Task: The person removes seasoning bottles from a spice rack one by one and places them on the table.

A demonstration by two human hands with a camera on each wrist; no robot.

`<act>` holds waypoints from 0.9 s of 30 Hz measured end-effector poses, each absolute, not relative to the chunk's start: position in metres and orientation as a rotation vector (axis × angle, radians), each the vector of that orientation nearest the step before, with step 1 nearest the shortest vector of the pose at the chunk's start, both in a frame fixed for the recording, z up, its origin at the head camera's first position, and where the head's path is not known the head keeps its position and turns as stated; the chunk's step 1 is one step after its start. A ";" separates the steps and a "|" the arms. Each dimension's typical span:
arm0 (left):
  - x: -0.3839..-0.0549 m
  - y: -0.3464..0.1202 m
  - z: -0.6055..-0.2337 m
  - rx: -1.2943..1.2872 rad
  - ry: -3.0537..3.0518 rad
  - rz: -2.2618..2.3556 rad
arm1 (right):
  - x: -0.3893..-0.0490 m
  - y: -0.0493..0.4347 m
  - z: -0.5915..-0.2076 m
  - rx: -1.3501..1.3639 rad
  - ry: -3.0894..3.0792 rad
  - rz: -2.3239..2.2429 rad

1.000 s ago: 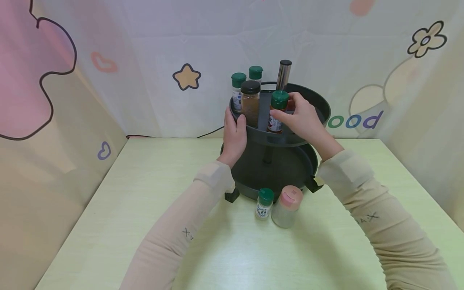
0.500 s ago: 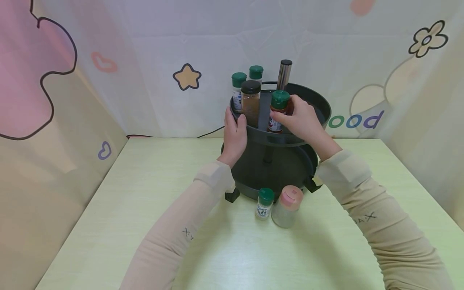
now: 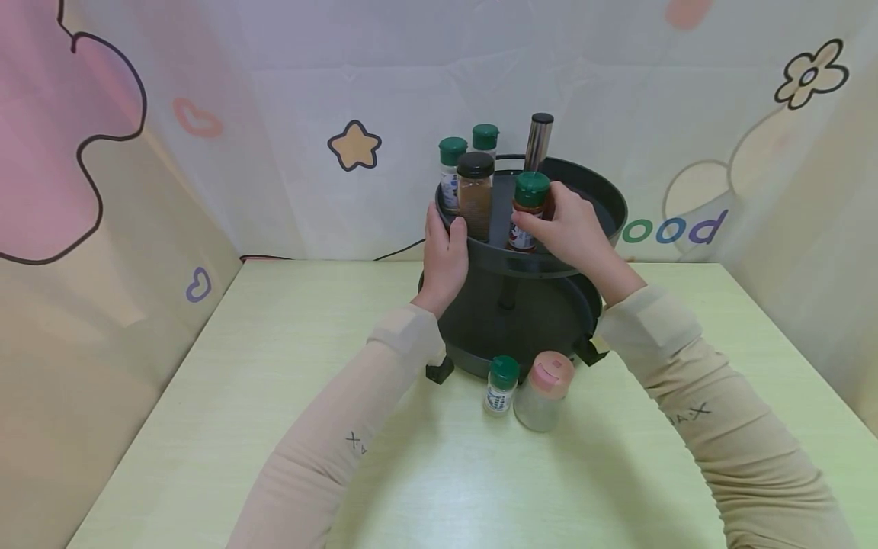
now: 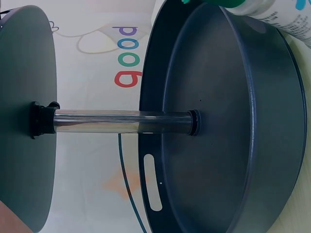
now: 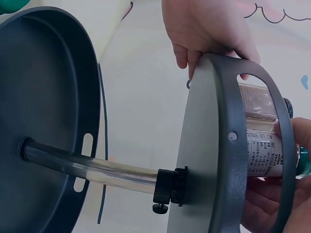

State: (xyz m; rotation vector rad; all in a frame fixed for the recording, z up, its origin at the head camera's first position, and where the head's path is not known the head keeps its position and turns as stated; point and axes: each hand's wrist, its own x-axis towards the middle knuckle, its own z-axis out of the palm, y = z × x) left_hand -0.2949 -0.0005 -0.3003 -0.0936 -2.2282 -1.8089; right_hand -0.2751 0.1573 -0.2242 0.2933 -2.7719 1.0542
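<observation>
A black two-tier round spice rack (image 3: pixel 507 328) stands on the table. My left hand (image 3: pixel 446 255) grips the left rim of its upper tray (image 3: pixel 528 265); the right wrist view shows that hand (image 5: pixel 209 24) with fingers and thumb on both sides of the edge. My right hand (image 3: pixel 579 232) holds a green-capped spice jar (image 3: pixel 523 239) with red-brown contents, upright inside the upper tray near the front. Its white label (image 5: pixel 265 158) shows through the tray's handle slot. Left of it stands a black-capped jar (image 3: pixel 475 202) of brown powder. Whether the held jar touches the tray floor is hidden.
Two green-capped bottles (image 3: pixel 451 179) stand at the upper tray's left. A metal post (image 3: pixel 538 141) rises behind. In front of the lower tray (image 4: pixel 214 165) are a small green-capped shaker (image 3: pixel 501 385) and a pink-lidded jar (image 3: pixel 543 393) on the table. A patterned cloth hangs behind.
Almost nothing has moved. My right hand's fingers have settled slightly lower around the jar, and my left hand stays on the rim.
</observation>
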 end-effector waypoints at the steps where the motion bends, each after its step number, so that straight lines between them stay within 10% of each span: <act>1: -0.295 0.000 -0.300 -0.094 -2.229 -1.811 | -0.275 0.157 -0.224 0.295 -2.771 1.056; 27: -0.296 -0.001 -0.299 -0.102 -2.221 -1.816 | -0.271 0.159 -0.228 0.254 -2.588 1.147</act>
